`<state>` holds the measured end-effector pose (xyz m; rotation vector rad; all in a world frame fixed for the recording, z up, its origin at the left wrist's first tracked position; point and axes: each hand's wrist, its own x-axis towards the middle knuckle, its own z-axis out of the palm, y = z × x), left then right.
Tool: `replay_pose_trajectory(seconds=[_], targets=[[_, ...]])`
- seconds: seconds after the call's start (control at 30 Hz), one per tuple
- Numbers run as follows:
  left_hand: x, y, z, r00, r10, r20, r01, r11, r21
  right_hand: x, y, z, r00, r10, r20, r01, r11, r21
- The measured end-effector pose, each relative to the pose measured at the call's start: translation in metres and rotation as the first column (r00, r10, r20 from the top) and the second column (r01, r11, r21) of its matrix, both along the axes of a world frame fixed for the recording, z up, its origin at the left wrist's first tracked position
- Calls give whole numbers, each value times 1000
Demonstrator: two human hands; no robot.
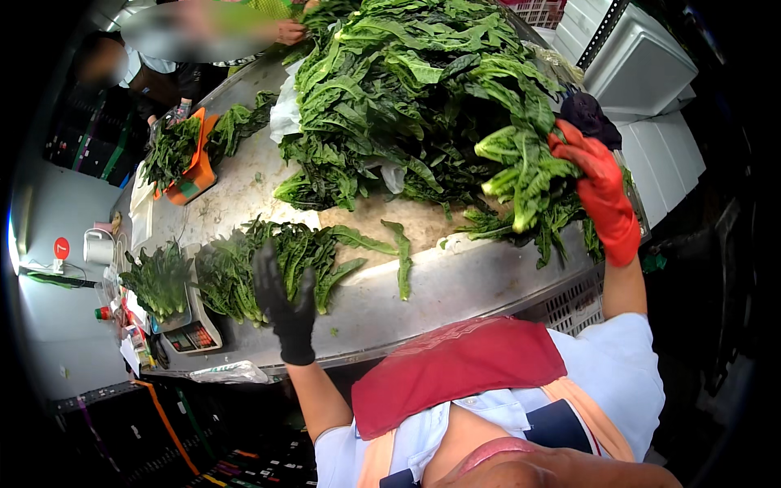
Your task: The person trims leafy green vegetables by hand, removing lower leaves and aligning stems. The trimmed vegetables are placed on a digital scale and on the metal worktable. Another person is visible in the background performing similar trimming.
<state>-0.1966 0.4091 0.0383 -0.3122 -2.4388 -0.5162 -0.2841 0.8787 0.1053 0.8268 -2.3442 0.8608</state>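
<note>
My left hand [285, 305], in a black glove, is raised with its fingers apart and holds nothing. It is just in front of a row of long-leaf lettuce [229, 274] lying near the table's front edge. My right hand [595, 183], in a red rubber glove, curls over the leafy end of a lettuce bunch [531, 168]. The pale cut stems of this bunch point left, and the thumb's grip is hidden. Behind it rises a large heap of dark green lettuce [390, 91]. A few loose leaves [399, 259] lie between my hands.
The metal table [451, 287] spans the view. At left, a digital scale [195, 335] bears a tray of lettuce [160, 283]. Farther back stands an orange holder [194, 177] with greens. Co-workers' hands [290, 32] are at the far side. White foam boxes [640, 67] stand at right.
</note>
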Motion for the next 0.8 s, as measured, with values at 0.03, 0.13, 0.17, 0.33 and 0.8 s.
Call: replay_pose_trajectory(seconds=[0.03, 0.13, 0.17, 0.33, 0.8], targets=[[-4, 14, -3, 999, -37, 27, 36, 999, 18, 13, -1, -5, 999, -29, 18, 29, 999, -12], [-15, 54, -7, 984, -139, 115, 142, 990, -13, 41, 0, -13, 996, -35, 81, 38, 999, -28], [-19, 68, -11, 975, -171, 139, 169, 985, 26, 48, 4, -10, 996, -46, 81, 45, 999, 13], [-34, 136, -29, 824, -487, 288, 433, 871, 233, 71, 13, 20, 969, 16, 248, -23, 999, 22], [-7, 154, -105, 801, -524, 290, 134, 629, 766, 32, -42, -11, 812, 483, 328, -533, 842, 79]])
